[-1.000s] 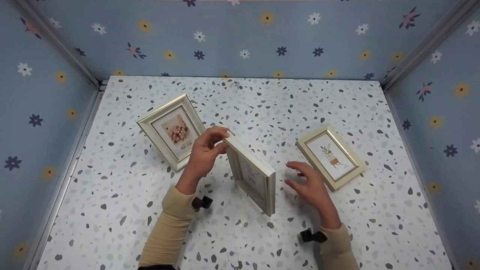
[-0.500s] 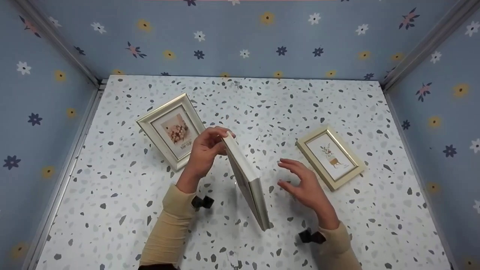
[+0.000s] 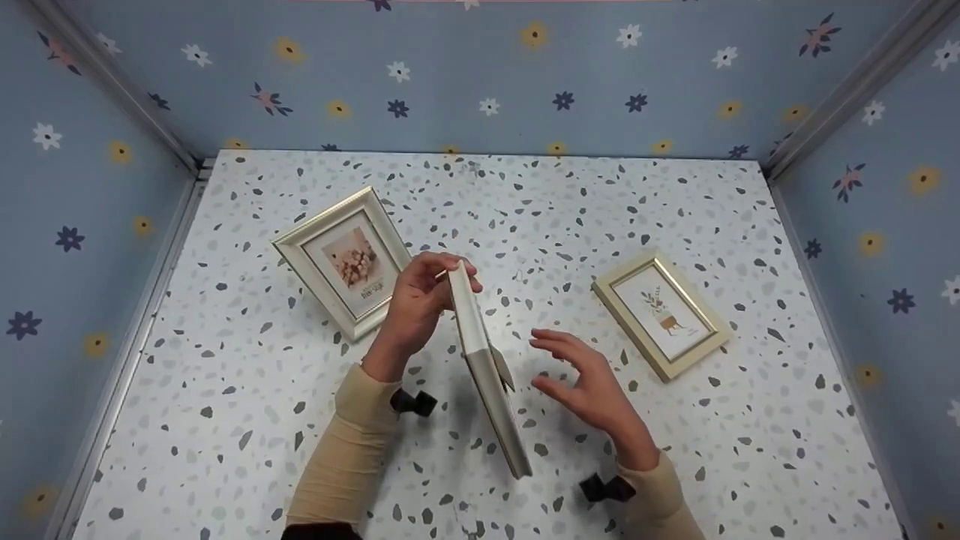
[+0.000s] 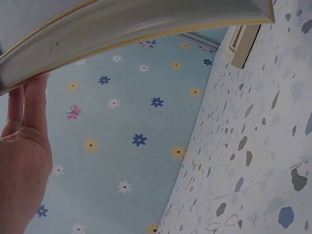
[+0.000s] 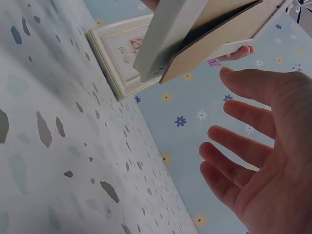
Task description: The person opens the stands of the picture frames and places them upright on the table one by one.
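Observation:
My left hand [image 3: 416,304] grips a cream picture frame [image 3: 480,360] by its far edge, holding it up nearly edge-on above the table. In the right wrist view the back of this frame shows, with a brown support flap [image 5: 209,46] standing slightly out from it. The frame's moulded border [image 4: 146,24] fills the top of the left wrist view, the left fingers behind it. To the right of the held frame is my right hand [image 3: 585,382], its fingers spread and relaxed, apart from the frame and touching nothing.
A larger cream frame with a flower photo [image 3: 352,262] stands tilted at the left, just beyond my left hand. Toward the right lies a gold-cream frame with a plant print [image 3: 664,315]. Blue flowered walls [image 3: 480,75] enclose the speckled table [image 3: 525,202] at the back and sides.
The held frame has turned from showing its front to edge-on, its back flap now visible on the right. My right hand has moved left, closer to it. The other two frames stay put.

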Demonstrator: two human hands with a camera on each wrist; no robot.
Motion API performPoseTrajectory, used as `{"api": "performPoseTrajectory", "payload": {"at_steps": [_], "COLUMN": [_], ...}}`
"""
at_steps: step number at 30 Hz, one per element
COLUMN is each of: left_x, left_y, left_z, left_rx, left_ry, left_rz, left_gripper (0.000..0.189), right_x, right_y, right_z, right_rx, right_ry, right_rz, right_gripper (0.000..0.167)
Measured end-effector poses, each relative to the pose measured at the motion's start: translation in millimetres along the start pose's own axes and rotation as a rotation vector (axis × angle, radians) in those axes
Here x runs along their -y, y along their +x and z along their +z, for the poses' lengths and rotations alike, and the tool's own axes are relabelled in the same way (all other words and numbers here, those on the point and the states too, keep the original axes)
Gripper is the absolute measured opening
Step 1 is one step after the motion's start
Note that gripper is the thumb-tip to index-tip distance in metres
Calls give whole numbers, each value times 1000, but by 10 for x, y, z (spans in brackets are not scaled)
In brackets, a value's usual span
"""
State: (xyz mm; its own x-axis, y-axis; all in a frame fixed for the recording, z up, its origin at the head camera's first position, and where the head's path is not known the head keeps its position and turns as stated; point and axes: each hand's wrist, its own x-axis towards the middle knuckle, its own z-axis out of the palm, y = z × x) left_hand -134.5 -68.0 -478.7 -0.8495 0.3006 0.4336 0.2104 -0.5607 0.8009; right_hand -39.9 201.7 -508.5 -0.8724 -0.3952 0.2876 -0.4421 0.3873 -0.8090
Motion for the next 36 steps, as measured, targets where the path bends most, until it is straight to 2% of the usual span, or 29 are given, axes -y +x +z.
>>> {"api": "performPoseTrajectory", "payload": {"at_steps": [7,12,16,21,36], "left_x": [122,167,171,174,212], "left_y": [9,18,16,6,-11], "left_z": [-32,-52,-66,-77,-112], "left_rx": [-24,-51,-61,-83,-88], "left_ry": [-133,-186,-222,-239,-241], "left_rz": [-7,-11,-12,-31,-39], "left_gripper": [12,14,15,16,15], "right_x": [116,330,440,471,456], "right_y": [1,40,75,85,76], "right_z": [137,173,203,250,190], "right_rx": [-10,3,10,-2,-36], "right_ry": [152,240,231,212,182], "right_rz": [-56,-85,-103,-139,-120], "right_gripper": [52,47,44,43,38]}}
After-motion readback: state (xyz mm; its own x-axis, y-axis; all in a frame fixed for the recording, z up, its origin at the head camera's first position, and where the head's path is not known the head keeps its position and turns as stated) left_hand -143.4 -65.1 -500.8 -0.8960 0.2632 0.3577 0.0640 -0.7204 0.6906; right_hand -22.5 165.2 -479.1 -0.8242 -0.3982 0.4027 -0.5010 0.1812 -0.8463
